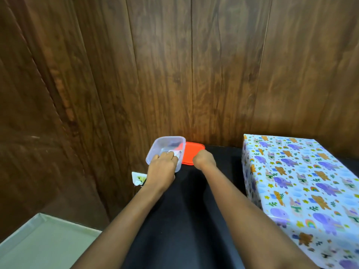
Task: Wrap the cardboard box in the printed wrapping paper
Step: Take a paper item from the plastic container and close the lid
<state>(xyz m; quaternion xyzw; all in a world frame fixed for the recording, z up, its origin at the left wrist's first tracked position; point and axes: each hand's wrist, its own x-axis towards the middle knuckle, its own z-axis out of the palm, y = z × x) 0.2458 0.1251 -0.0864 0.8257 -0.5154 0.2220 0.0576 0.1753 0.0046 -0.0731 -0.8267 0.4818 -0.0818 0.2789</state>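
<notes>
My two bare forearms stretch from the bottom edge up the middle of the frame, across a black table (186, 210). In the lower left corner lies a pale, flat surface (44, 243), lower than the table.

The cardboard box (303, 177) sits on the table along the right edge, well apart from both hands. Every side I can see is covered in printed wrapping paper (287, 152), white with purple elephants, orange bears and rainbows. So I judge the wrapping is done and this is the tidying up.

Just left of centre, my left hand (162, 165) bends over the near rim of a clear plastic container (154, 150). Its fingers lie on a small white and pink scrap (175, 153) inside. I cannot tell whether they pinch it or only touch it.

Just right of it, my right hand (204, 159) is curled, knuckles up, on the near edge of an orange lid (191, 152) that lies flat and touches the container. Its fingertips are hidden, so I cannot tell if it grips the lid.

To close up well, I should push the scrap fully below the rim, steady the container with my left hand, then square the lid's corners and press all round.

Beyond, a white wall socket (138, 178) sits low on the dark wooden wall (174, 65).
</notes>
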